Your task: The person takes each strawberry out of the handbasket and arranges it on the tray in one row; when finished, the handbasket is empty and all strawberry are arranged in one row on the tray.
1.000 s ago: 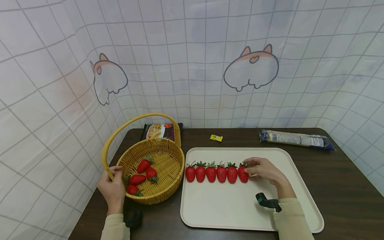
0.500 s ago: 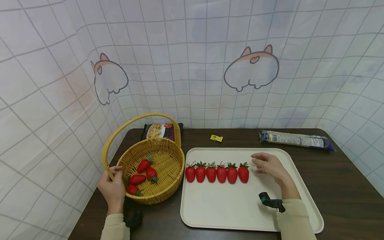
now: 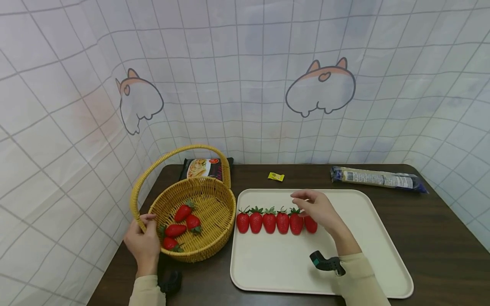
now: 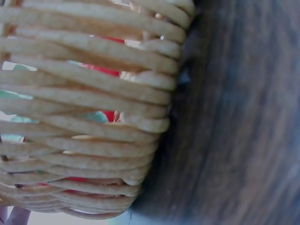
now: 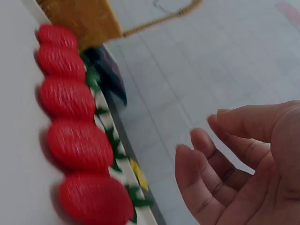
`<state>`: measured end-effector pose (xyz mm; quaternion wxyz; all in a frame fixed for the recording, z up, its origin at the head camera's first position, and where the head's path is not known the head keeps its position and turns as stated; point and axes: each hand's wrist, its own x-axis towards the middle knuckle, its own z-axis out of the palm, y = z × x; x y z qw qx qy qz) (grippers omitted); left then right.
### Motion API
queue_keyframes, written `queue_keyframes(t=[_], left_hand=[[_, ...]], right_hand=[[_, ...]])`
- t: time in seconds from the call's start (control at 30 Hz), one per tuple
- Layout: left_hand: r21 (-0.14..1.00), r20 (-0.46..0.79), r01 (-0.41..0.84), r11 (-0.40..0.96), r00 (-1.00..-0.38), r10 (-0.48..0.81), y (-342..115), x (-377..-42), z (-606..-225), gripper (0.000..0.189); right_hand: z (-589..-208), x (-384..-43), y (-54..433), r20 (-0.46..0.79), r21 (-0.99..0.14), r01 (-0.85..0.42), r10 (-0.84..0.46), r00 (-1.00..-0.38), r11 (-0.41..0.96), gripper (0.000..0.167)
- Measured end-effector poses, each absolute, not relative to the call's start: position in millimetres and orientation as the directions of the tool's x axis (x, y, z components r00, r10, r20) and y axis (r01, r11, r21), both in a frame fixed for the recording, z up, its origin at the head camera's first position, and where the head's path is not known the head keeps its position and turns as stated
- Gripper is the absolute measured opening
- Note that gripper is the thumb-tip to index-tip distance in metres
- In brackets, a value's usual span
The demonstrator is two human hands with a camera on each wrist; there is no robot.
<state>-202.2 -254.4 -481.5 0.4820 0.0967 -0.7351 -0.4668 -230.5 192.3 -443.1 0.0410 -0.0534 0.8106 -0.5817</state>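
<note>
My left hand (image 3: 143, 246) grips the yellow wicker basket (image 3: 229, 202) at the left, where the handle meets the rim. Several red strawberries (image 3: 175, 230) with green leaves lie inside. Up close in the left wrist view, the basket's woven side (image 4: 89, 98) shows glimpses of red and green through its gaps. A row of upright strawberries (image 3: 269, 223) lines the white tray (image 3: 275, 267), leaves toward the back. Above the row's right end hovers my right hand (image 3: 317, 210), fingers loosely bent and holding nothing; it partly covers the last strawberry (image 3: 311, 225). The right wrist view shows its bare fingertips (image 5: 187, 159) apart from the strawberries (image 5: 79, 145).
Behind the basket lies a dark food packet (image 3: 204, 168). A small yellow wrapped candy (image 3: 276, 176) is behind the tray, and a long plastic-wrapped package (image 3: 379, 177) lies at the back right. A white checked curtain (image 3: 245, 85) encloses the dark wooden table (image 3: 440, 238).
The right hand let go of the rightmost strawberry, drew back to the right, then moved left over the row. The left hand and basket stay almost still.
</note>
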Motion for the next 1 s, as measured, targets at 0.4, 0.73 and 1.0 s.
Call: queue_keyframes(t=[0.4, 0.73, 1.0], left_hand=[[0.786, 0.615, 0.347, 0.511, -0.525, -0.589, -238, -186, -455, 0.015], [0.818, 0.571, 0.315, 0.481, -0.543, -0.615, -242, -193, -468, 0.012], [0.815, 0.567, 0.256, 0.52, -0.537, -0.625, -254, -199, -483, 0.015]], right_hand=[[-431, -207, 76, 0.141, -0.974, -0.183, -0.272, -0.952, 0.134, 0.024], [-433, -203, 8, 0.183, -0.979, -0.202, -0.391, -0.902, 0.007, 0.021], [-435, -213, -14, 0.105, -0.992, -0.122, -0.423, -0.9, 0.014, 0.021]])
